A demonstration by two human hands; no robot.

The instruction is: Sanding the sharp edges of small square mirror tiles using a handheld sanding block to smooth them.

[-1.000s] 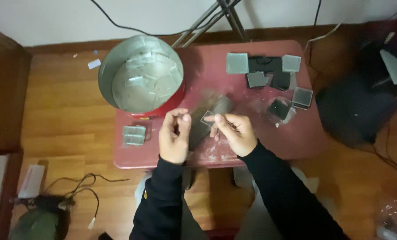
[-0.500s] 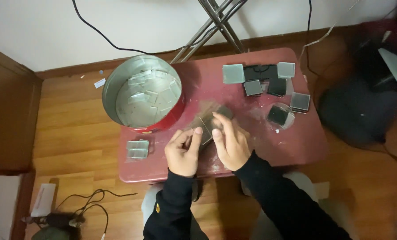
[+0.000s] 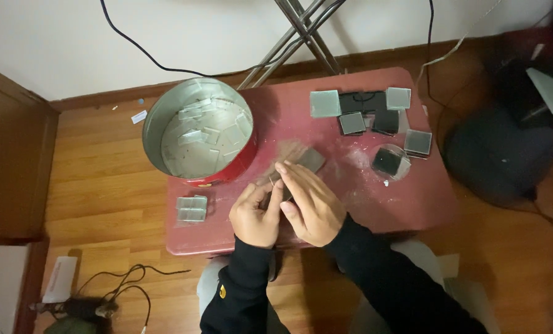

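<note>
Both your hands are bunched together at the near edge of the red table (image 3: 375, 204), working one small piece.

Your left hand (image 3: 256, 216) is curled, fingertips pinching a small thin clear piece (image 3: 271, 183); I can't tell exactly what it is. Your right hand (image 3: 310, 201) lies flat over the left's fingertips, fingers stretched out and pressing toward that same piece, partly hiding a grey slab (image 3: 307, 159) on the table just past it. Round metal tin (image 3: 199, 130) holding clear squares sits at the far left. Two clear squares (image 3: 191, 208) lie just left of your left hand. Grey and black square tiles (image 3: 375, 117) are clustered far right, well apart from your hands.
</note>
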